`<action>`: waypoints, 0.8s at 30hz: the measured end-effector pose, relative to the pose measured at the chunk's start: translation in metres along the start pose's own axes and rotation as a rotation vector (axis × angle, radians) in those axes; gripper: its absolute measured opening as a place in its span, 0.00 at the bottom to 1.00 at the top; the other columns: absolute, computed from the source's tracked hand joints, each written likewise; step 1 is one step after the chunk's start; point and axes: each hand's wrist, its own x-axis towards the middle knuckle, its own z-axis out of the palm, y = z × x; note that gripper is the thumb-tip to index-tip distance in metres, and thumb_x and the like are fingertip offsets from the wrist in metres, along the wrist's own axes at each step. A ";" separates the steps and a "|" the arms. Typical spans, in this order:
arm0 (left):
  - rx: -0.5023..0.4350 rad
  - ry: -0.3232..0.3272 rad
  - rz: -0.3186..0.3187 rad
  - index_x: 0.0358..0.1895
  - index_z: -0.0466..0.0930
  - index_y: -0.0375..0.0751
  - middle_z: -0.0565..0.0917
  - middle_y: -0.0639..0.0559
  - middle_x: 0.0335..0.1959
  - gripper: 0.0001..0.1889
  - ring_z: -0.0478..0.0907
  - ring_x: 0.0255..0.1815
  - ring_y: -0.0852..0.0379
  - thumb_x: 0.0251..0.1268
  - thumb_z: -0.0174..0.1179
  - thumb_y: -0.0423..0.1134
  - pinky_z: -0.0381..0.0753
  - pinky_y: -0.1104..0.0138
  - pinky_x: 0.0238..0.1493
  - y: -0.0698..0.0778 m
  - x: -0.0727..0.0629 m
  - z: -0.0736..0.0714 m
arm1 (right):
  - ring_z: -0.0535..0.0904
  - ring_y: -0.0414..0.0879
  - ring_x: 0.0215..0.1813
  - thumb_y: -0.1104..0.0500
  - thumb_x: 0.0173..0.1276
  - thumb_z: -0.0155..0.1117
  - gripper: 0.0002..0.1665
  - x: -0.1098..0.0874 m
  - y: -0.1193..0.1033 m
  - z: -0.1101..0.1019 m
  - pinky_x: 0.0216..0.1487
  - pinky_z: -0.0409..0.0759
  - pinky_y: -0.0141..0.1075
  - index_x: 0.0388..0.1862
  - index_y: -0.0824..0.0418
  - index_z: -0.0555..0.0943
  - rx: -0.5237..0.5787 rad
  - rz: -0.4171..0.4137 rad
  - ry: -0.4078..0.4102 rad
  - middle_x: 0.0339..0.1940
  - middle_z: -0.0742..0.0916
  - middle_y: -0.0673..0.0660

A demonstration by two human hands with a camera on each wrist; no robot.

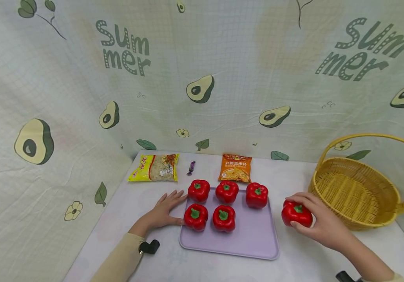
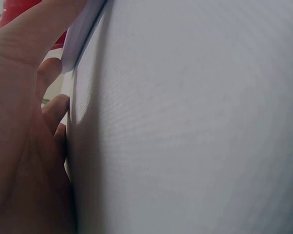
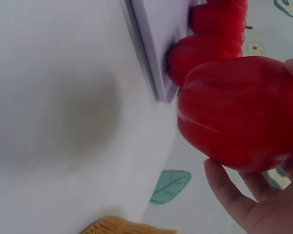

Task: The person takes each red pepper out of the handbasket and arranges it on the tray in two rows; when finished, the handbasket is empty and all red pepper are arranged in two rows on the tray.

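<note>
My right hand [image 1: 319,219] grips a red bell pepper [image 1: 296,213] between thumb and fingers, in the gap between the tray and the basket. In the right wrist view that pepper [image 3: 241,114] hangs above the table, its shadow below. Several more red peppers, such as the front-left one [image 1: 196,217], stand in two rows on a lilac tray [image 1: 254,239]. The tray's front right part is bare. At the tray's left edge my left hand [image 1: 164,211] rests with spread fingers, thumb by the rim. The left wrist view shows this hand [image 2: 24,112] low along the tabletop.
A yellow wicker basket [image 1: 353,192] with a tall handle stands at the right. Behind the tray lie a yellow snack bag [image 1: 158,167], a purple-wrapped candy [image 1: 191,167] and an orange snack packet [image 1: 235,167]. A printed cloth [image 1: 230,58] hangs behind the table.
</note>
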 end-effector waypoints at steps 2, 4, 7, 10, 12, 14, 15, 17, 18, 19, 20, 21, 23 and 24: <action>0.001 0.001 0.006 0.81 0.58 0.59 0.54 0.52 0.83 0.51 0.41 0.84 0.45 0.54 0.71 0.65 0.34 0.42 0.80 0.000 0.000 0.000 | 0.77 0.58 0.58 0.52 0.57 0.82 0.34 0.000 -0.001 0.005 0.44 0.88 0.49 0.62 0.50 0.78 -0.011 -0.011 0.001 0.61 0.78 0.55; 0.002 0.001 0.011 0.81 0.58 0.58 0.55 0.52 0.83 0.51 0.41 0.84 0.45 0.54 0.71 0.65 0.34 0.41 0.80 -0.001 0.001 0.000 | 0.78 0.56 0.57 0.53 0.57 0.82 0.33 0.001 -0.003 0.009 0.45 0.88 0.47 0.61 0.49 0.79 -0.022 -0.022 0.005 0.60 0.78 0.53; 0.005 0.001 0.018 0.81 0.58 0.58 0.55 0.52 0.83 0.51 0.41 0.84 0.45 0.54 0.70 0.65 0.35 0.41 0.80 -0.001 0.001 0.000 | 0.78 0.53 0.57 0.53 0.57 0.81 0.33 0.001 -0.006 0.015 0.46 0.87 0.41 0.61 0.47 0.79 -0.021 -0.027 -0.004 0.60 0.79 0.51; -0.001 0.004 0.023 0.81 0.59 0.57 0.55 0.51 0.83 0.51 0.42 0.84 0.44 0.54 0.70 0.65 0.35 0.41 0.79 -0.001 0.001 0.000 | 0.78 0.53 0.57 0.52 0.57 0.82 0.33 0.003 -0.010 0.021 0.46 0.87 0.38 0.61 0.47 0.79 -0.001 -0.040 -0.010 0.59 0.79 0.49; -0.002 0.003 0.021 0.81 0.59 0.57 0.55 0.51 0.83 0.51 0.41 0.84 0.44 0.54 0.70 0.65 0.35 0.41 0.79 -0.001 0.001 0.000 | 0.78 0.52 0.58 0.52 0.57 0.82 0.33 0.004 -0.012 0.025 0.46 0.87 0.38 0.61 0.47 0.79 0.015 -0.056 -0.009 0.59 0.79 0.49; -0.004 0.004 0.020 0.81 0.59 0.57 0.55 0.51 0.83 0.51 0.42 0.84 0.44 0.54 0.70 0.65 0.35 0.40 0.79 -0.001 0.000 0.000 | 0.78 0.52 0.58 0.53 0.56 0.82 0.33 0.005 -0.013 0.030 0.47 0.87 0.38 0.61 0.47 0.80 0.022 -0.078 -0.004 0.59 0.79 0.49; 0.000 0.000 0.016 0.81 0.58 0.58 0.54 0.51 0.83 0.51 0.41 0.84 0.44 0.54 0.70 0.65 0.35 0.41 0.79 -0.001 0.000 0.000 | 0.78 0.52 0.58 0.53 0.56 0.82 0.34 0.006 -0.013 0.032 0.47 0.87 0.37 0.61 0.47 0.80 0.025 -0.084 -0.001 0.59 0.79 0.49; 0.004 -0.004 0.010 0.81 0.58 0.59 0.54 0.53 0.83 0.51 0.41 0.84 0.46 0.54 0.70 0.65 0.34 0.42 0.80 -0.001 0.000 0.000 | 0.77 0.51 0.58 0.53 0.56 0.83 0.34 0.007 -0.015 0.037 0.48 0.86 0.36 0.61 0.45 0.80 0.025 -0.085 -0.004 0.59 0.79 0.48; 0.001 -0.005 0.010 0.81 0.58 0.59 0.54 0.53 0.83 0.51 0.40 0.84 0.46 0.54 0.70 0.65 0.34 0.42 0.80 -0.001 0.000 -0.001 | 0.77 0.50 0.59 0.53 0.56 0.82 0.34 0.008 -0.015 0.039 0.49 0.86 0.36 0.61 0.45 0.80 0.023 -0.083 -0.010 0.60 0.79 0.47; -0.001 -0.005 0.012 0.81 0.58 0.59 0.54 0.53 0.83 0.51 0.40 0.84 0.46 0.54 0.70 0.65 0.34 0.42 0.80 -0.001 -0.001 -0.001 | 0.77 0.50 0.59 0.52 0.56 0.83 0.34 0.009 -0.016 0.041 0.49 0.86 0.37 0.61 0.45 0.80 0.024 -0.079 -0.012 0.60 0.78 0.47; -0.004 -0.003 0.015 0.81 0.58 0.59 0.54 0.53 0.83 0.51 0.40 0.84 0.45 0.54 0.70 0.65 0.34 0.41 0.79 -0.001 -0.001 -0.001 | 0.77 0.50 0.59 0.52 0.56 0.83 0.34 0.009 -0.017 0.043 0.49 0.86 0.38 0.61 0.45 0.80 0.027 -0.081 -0.018 0.60 0.78 0.48; -0.002 -0.005 0.011 0.81 0.57 0.60 0.54 0.54 0.83 0.51 0.40 0.84 0.46 0.54 0.70 0.65 0.33 0.42 0.80 -0.001 0.000 -0.001 | 0.77 0.50 0.59 0.51 0.56 0.83 0.34 0.010 -0.018 0.045 0.49 0.86 0.38 0.61 0.45 0.80 0.031 -0.073 -0.024 0.60 0.78 0.47; -0.005 -0.005 0.011 0.81 0.57 0.61 0.53 0.54 0.83 0.51 0.40 0.84 0.46 0.54 0.70 0.65 0.33 0.42 0.80 -0.001 0.000 0.000 | 0.77 0.50 0.60 0.50 0.56 0.83 0.34 0.012 -0.020 0.050 0.51 0.86 0.41 0.62 0.46 0.80 0.029 -0.072 -0.031 0.61 0.78 0.47; -0.008 -0.001 0.014 0.81 0.58 0.60 0.54 0.53 0.83 0.50 0.40 0.84 0.46 0.54 0.71 0.64 0.33 0.41 0.79 -0.001 0.000 0.000 | 0.77 0.49 0.61 0.50 0.56 0.83 0.35 0.013 -0.020 0.052 0.52 0.86 0.42 0.62 0.46 0.80 0.027 -0.074 -0.033 0.61 0.78 0.47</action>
